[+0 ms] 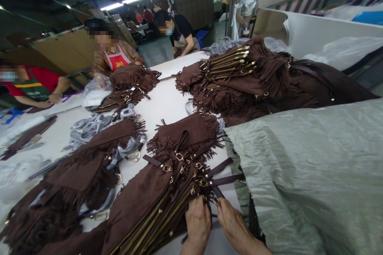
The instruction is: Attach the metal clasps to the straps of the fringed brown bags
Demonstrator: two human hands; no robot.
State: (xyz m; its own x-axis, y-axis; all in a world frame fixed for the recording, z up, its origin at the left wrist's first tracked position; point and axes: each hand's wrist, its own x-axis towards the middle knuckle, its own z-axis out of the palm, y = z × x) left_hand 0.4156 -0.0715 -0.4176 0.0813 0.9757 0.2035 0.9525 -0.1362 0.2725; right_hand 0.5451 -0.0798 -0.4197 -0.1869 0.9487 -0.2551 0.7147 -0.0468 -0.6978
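Note:
A stack of brown fringed bags [143,191] lies in front of me, gold zippers along the edges and gold clasps on short straps at the end. My left hand [198,220] is closed at the right end of this stack, its fingertips by a clasp; what it pinches is partly hidden. Close beside it, my right hand [233,223] grips a dark strap [218,192] with a metal clasp between thumb and fingers. Another folded fringed bag [182,131] lies just beyond the stack.
A large pile of brown bags [239,87] is at the back right, near a grey-green woven sheet [311,175]. To the left lie more bags [74,171] and grey wrapped straps [89,127]. Several people work around the white table [164,99].

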